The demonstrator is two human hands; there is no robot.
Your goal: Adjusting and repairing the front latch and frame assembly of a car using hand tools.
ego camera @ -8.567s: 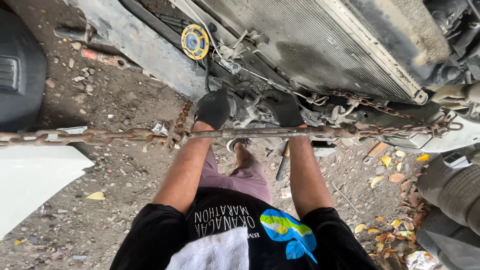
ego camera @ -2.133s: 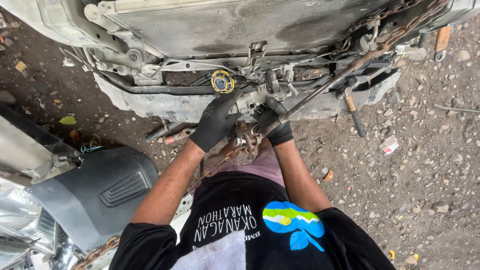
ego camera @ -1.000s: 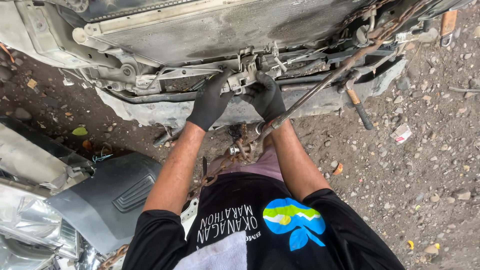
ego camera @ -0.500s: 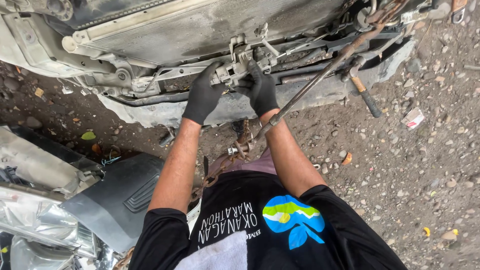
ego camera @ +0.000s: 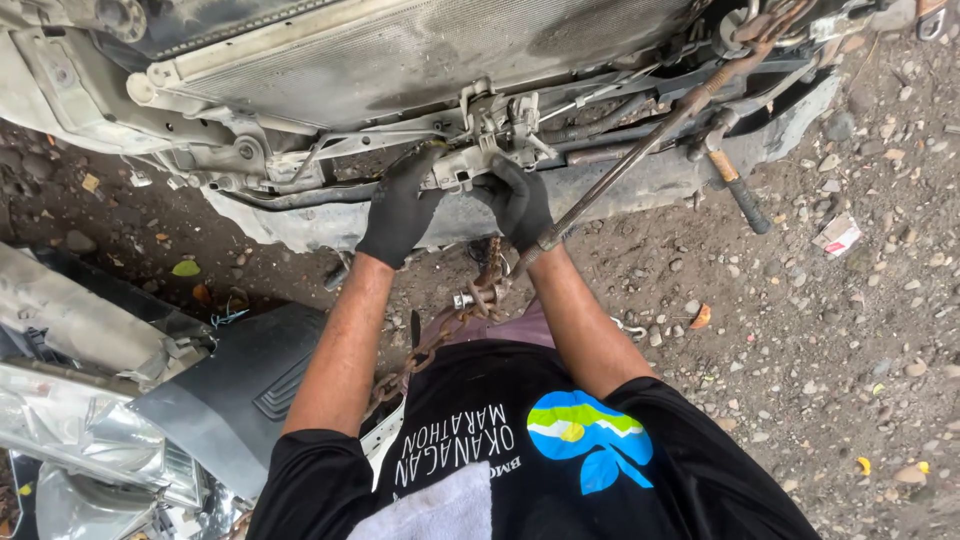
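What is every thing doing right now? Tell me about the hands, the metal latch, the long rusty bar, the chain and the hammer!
Left hand, black glove: gripping the latch.
Right hand, black glove: gripping the latch.
Grey metal latch bracket: still attached to the car front.
Long rusty bar: leaning diagonally.
Rusty chain: hanging slack.
Wooden-handled hammer: lying on gravel, untouched.

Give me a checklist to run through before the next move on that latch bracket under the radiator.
1. Gloves on both hands: ok; left hand and right hand wear black gloves.
2. Both hands on the latch bracket: ok, one at each side.
3. Rusty bar clear of the right hand: not ok; it slants right past that wrist.
4. Chain clear of the body: not ok; it hangs against the torso.
5. Hammer within reach: cannot tell; it lies on the gravel to the right.
6. Bracket fasteners loose: cannot tell, hidden.
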